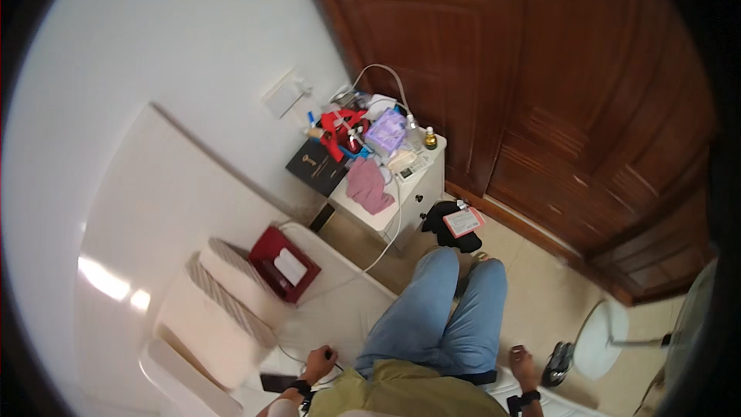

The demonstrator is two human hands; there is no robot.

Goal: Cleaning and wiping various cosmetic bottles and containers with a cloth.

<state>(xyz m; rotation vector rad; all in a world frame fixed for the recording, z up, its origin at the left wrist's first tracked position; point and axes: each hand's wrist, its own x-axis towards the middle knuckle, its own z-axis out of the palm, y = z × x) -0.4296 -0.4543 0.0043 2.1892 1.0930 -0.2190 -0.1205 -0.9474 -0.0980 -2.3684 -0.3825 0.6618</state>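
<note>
My left hand (319,364) is closed around a small dark object (329,354), too small to name, low over the white mattress (330,318). A thin cable runs near it, and a dark flat device (277,382) lies beside my wrist. My right hand (523,366) is lowered at the bed's edge above the tiled floor; its fingers are blurred, and whether it holds anything is unclear. Both wrists wear black bands. Farther up the mattress, an open dark-red box (285,265) with white contents leans by the cream cushions (200,330).
A white nightstand (405,200) carries a purple packet (386,131), a pink cloth (369,185), a black box (317,167) and small bottles. Black cloth (443,226) and a pink-edged packet (463,222) lie on the floor. Dark shoes (558,364) sit near a round white stand base (602,339).
</note>
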